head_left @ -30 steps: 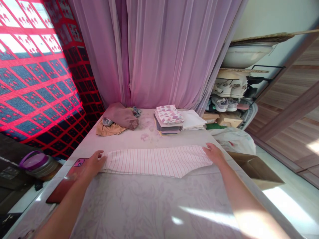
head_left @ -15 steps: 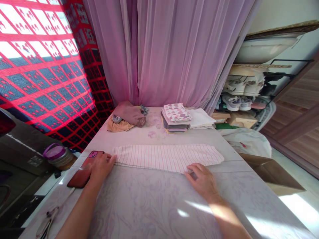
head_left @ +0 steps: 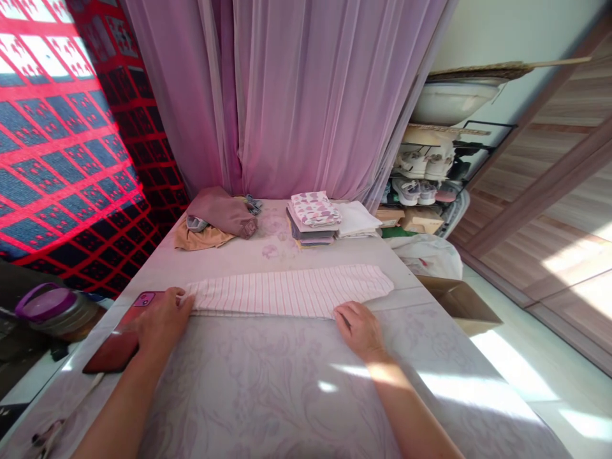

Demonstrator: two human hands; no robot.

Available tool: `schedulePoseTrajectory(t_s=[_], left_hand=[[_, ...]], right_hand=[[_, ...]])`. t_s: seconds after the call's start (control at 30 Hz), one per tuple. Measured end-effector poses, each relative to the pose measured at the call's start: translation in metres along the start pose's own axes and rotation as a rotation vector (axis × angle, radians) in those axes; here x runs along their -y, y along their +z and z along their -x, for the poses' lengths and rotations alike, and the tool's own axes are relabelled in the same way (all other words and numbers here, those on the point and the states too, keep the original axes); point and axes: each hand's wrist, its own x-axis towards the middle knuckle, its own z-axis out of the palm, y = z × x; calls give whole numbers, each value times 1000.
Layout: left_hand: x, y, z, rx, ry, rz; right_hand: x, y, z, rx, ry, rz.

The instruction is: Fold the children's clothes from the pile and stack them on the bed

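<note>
Pink-and-white striped trousers [head_left: 287, 292], folded lengthwise, lie flat across the table with their wider end to the right. My left hand [head_left: 165, 322] is at the narrow left end, its fingertips pinching the cloth's edge. At the lower edge, right of the middle, my right hand [head_left: 359, 328] has its fingers closed on the fabric. A red phone [head_left: 112, 347] lies beside and partly behind my left hand, with a cable at its lower end.
Behind the trousers are a pile of brown clothes [head_left: 222, 213], a stack of folded clothes [head_left: 313, 220] and white folded cloth [head_left: 358, 220]. A purple-lidded jar [head_left: 55, 309] stands off the left edge. Right of the table are a cardboard box [head_left: 454, 303] and a shoe rack [head_left: 425, 169].
The camera view has turned to the right, so everything sits further left. My right hand's fingers have closed together at the trousers' lower edge. My left hand stays at the narrow end.
</note>
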Motion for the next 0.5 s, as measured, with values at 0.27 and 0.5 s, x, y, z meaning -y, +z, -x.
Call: schedulePoseTrajectory(t_s=[0.27,0.5], left_hand=[[-47,41,27,-304,464,81],[-177,73,89,102,1025,295]], right_hand=[[-22,-5,8,-19,157,-129],[-17,0,4,17,130,-127]])
